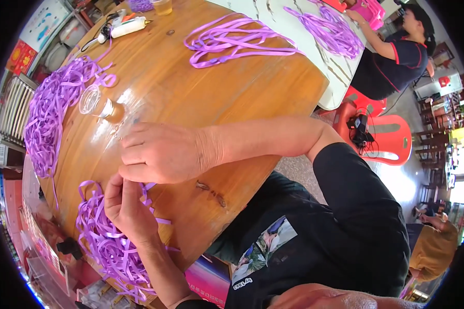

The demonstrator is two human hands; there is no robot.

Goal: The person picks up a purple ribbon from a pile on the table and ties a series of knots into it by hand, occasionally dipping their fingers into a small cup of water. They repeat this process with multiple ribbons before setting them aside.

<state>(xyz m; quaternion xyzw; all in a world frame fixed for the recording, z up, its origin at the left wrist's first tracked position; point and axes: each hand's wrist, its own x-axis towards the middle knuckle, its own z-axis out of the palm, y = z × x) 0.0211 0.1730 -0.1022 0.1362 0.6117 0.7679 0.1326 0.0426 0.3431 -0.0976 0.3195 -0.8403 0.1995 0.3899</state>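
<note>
My right hand [165,153] reaches across from the right, over the wooden table, its back up and its fingers curled. Just below it, my left hand [132,210] is closed, with thumb and fingertips brought together against the right hand's fingers. What the fingertips pinch is hidden or too small to make out. Under and beside my left hand lies a loose heap of cut purple ribbon [100,234], with a few strands showing between hand and table. A clear plastic cup [91,101] lies on its side beyond my right hand.
A larger purple ribbon pile [49,113] covers the table's left edge. Looped ribbon [237,41] lies at the far side, near a white glue gun [129,27]. A co-worker [392,56] sits at a marble-patterned table [263,10], beside more ribbon. Red stools [389,136] stand right.
</note>
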